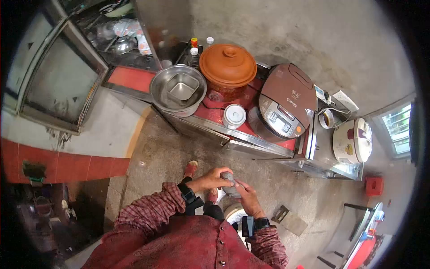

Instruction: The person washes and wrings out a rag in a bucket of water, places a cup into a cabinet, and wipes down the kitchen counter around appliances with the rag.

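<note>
My left hand (209, 180) and my right hand (249, 197) meet in front of my body, at about waist height. Between them is a small grey, rounded thing (230, 188), whose kind I cannot make out. The fingers of my left hand close over its upper side. From the right, the fingers and thumb of my other hand press on it. A round pale container (234, 212) stands below, partly hidden behind my right forearm and shirt.
Along the counter stand a steel basin (157, 92) with a square bowl inside, a lidded clay pot (228, 67), a white lidded jar (234, 115) and a brown rice cooker (286, 96). A white cooker (351, 141) sits farther right. A cabinet door (60, 74) hangs open at left.
</note>
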Available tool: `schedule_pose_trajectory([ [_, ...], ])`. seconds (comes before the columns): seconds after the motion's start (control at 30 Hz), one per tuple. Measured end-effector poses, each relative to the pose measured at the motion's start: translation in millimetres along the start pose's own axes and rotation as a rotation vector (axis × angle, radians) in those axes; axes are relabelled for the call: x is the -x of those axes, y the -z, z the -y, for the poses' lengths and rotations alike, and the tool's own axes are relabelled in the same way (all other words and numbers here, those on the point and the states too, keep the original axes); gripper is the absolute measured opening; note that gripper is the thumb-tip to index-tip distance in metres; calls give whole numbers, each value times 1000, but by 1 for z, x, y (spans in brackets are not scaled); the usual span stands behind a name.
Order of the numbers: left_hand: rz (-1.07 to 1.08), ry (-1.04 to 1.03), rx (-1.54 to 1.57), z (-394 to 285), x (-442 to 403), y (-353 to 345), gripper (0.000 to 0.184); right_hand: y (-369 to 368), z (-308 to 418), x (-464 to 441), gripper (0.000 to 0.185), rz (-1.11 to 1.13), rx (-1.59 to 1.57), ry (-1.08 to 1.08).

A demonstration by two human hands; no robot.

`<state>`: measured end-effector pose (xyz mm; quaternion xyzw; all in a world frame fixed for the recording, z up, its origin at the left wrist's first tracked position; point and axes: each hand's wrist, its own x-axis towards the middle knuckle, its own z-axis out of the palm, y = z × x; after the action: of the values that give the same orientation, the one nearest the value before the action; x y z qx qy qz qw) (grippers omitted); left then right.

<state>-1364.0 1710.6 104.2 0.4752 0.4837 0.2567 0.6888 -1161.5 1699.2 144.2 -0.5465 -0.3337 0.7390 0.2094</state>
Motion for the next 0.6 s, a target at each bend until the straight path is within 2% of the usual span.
schedule_pose_trajectory([
  [0.1, -1, -12, 30, -11, -4, 32, 56, -8, -3, -27, 31, -72, 29, 43],
  [0.13, -82, -50, 15, -4, -12, 42, 62, -17, 4, -34, 31, -87, 18, 36],
  [0.17, -60, -40, 16, 4, -18, 54, 62, -27, 13, -48, 30, -219, 70, 114],
  [0.2, -148, 12, -39, 5, -23, 70, 66, -33, 22, -59, 29, -350, 126, 189],
  [0.23, -239, 59, -95, 1, -32, 83, 71, -34, 27, -69, 29, -366, 121, 180],
  [0.27, -226, 60, -95, -4, -42, 93, 71, -33, 32, -82, 28, -425, 113, 214],
  [0.33, -526, -289, -416, -27, -53, 110, 68, -32, 42, -105, 28, -488, 99, 241],
  [0.37, -515, -285, -419, -42, -57, 117, 68, -31, 47, -114, 29, -537, 124, 276],
  [0.47, -570, -487, -819, -94, -86, 124, 79, -16, 37, -143, 31, -664, 189, 325],
  [0.53, -520, -430, -890, -105, -110, 124, 81, -3, 23, -160, 31, -741, 230, 337],
  [0.6, -467, -368, -962, -109, -128, 122, 83, 3, 16, -166, 33, -837, 433, 285],
])
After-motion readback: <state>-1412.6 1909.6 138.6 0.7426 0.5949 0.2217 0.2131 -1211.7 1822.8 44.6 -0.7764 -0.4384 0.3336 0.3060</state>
